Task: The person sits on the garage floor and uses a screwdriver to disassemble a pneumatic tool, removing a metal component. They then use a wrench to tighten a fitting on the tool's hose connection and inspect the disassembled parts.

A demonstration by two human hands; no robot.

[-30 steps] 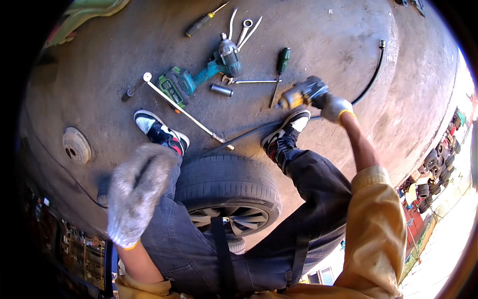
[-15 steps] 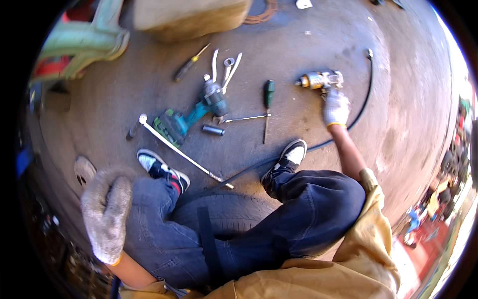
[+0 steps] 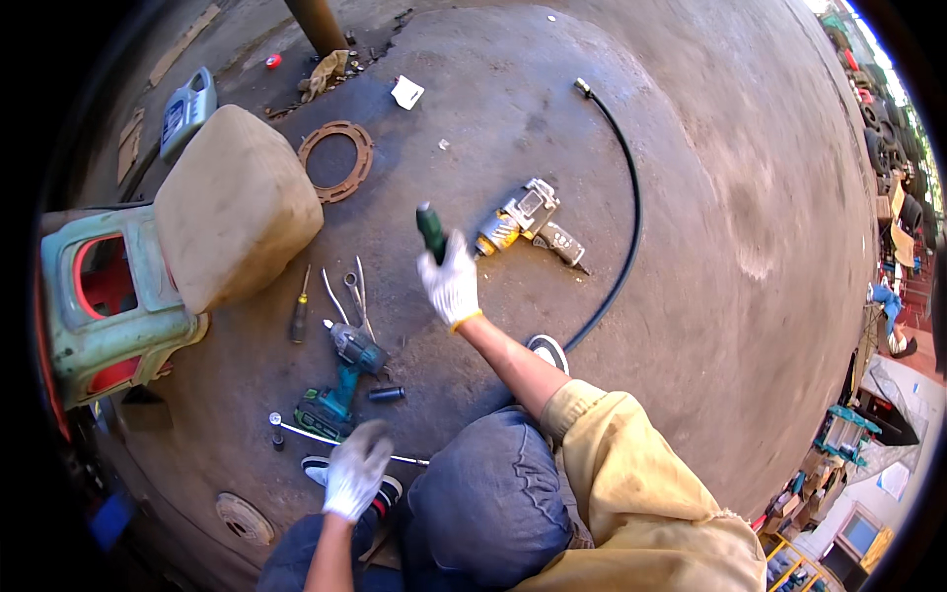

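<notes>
My right hand [image 3: 449, 276], in a white glove, grips a green-handled screwdriver [image 3: 430, 227] above the floor, just left of a yellow-and-silver air impact gun [image 3: 501, 229] lying on its side. My left hand [image 3: 360, 464], also gloved and slightly blurred, is open over a long chrome bar [image 3: 409, 460] by my left shoe. A teal cordless impact wrench [image 3: 350, 370], a dark socket [image 3: 387, 393], a yellow screwdriver [image 3: 300, 316] and several silver hand tools [image 3: 357, 288] lie between my hands and the stool. A black hose [image 3: 631, 227] curves along the right.
A beige cushion [image 3: 237, 207] on a worn turquoise stool [image 3: 94, 281] stands at left, beside a rusty ring [image 3: 364, 158] and a plastic jug [image 3: 197, 104]. A post [image 3: 326, 25] rises behind. Piled tyres [image 3: 878, 143] and clutter line the far right.
My right hand has let go of the air gun, now lying on the floor, and taken hold of the green screwdriver, lifting it. My left hand has moved right. The view has turned.
</notes>
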